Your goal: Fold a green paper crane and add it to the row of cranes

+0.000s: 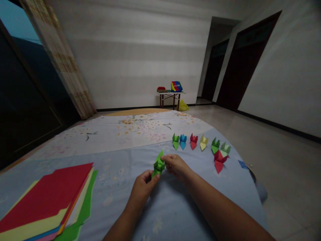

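Observation:
A folded green origami figure (158,164) is held up over the cloth-covered table, between both hands. My left hand (143,185) pinches its lower end between thumb and fingers. At its upper right side, my right hand (174,164) is closed, with thumb and fingertips on the paper. To the right stands a row of similar paper figures: a green one (176,142), a blue one (183,142), a red one (193,141), a yellow one (204,143) and another green one (215,146). A pale green one (225,148) sits close behind a larger red one (219,161).
A stack of coloured paper sheets (47,197), red on top, lies at the table's left. The tablecloth (112,147) is blue and white with flowers. By the far wall, a small table (173,94) holds a multicoloured box (176,86). A yellow bag (183,105) is on the floor.

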A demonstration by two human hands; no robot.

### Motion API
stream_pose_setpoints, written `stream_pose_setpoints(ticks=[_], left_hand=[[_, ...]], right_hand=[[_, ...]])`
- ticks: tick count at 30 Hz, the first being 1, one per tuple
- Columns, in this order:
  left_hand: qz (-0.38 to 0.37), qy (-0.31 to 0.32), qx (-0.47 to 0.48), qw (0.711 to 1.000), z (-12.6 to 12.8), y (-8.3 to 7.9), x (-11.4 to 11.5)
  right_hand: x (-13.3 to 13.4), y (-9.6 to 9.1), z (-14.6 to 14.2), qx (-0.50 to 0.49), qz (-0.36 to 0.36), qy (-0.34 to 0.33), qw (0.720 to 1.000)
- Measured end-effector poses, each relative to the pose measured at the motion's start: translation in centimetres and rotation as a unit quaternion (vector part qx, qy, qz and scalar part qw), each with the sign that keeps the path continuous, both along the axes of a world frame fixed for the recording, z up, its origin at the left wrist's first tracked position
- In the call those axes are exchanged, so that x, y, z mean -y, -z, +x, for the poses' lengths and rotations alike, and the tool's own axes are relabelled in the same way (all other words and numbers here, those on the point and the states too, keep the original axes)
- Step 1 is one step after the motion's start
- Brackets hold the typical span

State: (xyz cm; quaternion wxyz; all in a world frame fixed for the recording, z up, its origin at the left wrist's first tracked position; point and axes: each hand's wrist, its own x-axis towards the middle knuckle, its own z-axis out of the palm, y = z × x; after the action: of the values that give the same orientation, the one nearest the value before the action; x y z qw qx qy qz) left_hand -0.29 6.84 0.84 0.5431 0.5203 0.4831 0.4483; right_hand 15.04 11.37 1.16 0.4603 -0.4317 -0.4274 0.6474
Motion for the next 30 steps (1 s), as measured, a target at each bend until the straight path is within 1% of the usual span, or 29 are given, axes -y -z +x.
stream_pose_setpoints(ticks=[9, 16, 18, 23, 25, 29, 30], left_hand=[[0.000, 0.015, -0.010, 1.000, 0.0, 0.3, 0.0], [-0.011, 0.020, -0.010, 1.000, 0.0, 0.3, 0.0], [-0.013, 0.016, -0.010, 1.000, 0.0, 0.3, 0.0], [-0.010, 0.009, -0.011, 1.000, -0.1, 0.1, 0.0], [-0.005, -0.006, 0.000, 1.000, -0.4, 0.2, -0.2], [-0.012, -0.076, 0.036, 0.996, -1.1, 0.7, -0.9], [-0.019, -0.080, 0.039, 0.996, -1.2, 0.8, -1.0]], right_hand=[[-0.2, 0.3, 0.0, -0.006, 0.003, 0.012, 1.000], [-0.3, 0.3, 0.1, -0.019, -0.016, 0.025, 0.999], [-0.2, 0.2, 0.1, -0.017, -0.020, 0.011, 1.000], [0.2, 0.0, 0.1, 0.015, -0.018, -0.049, 0.999], [0.2, -0.1, 0.1, 0.018, -0.013, -0.054, 0.998], [0.3, -0.2, 0.0, 0.008, -0.014, -0.072, 0.997], [0.4, -0.2, -0.1, 0.008, -0.017, -0.082, 0.996]])
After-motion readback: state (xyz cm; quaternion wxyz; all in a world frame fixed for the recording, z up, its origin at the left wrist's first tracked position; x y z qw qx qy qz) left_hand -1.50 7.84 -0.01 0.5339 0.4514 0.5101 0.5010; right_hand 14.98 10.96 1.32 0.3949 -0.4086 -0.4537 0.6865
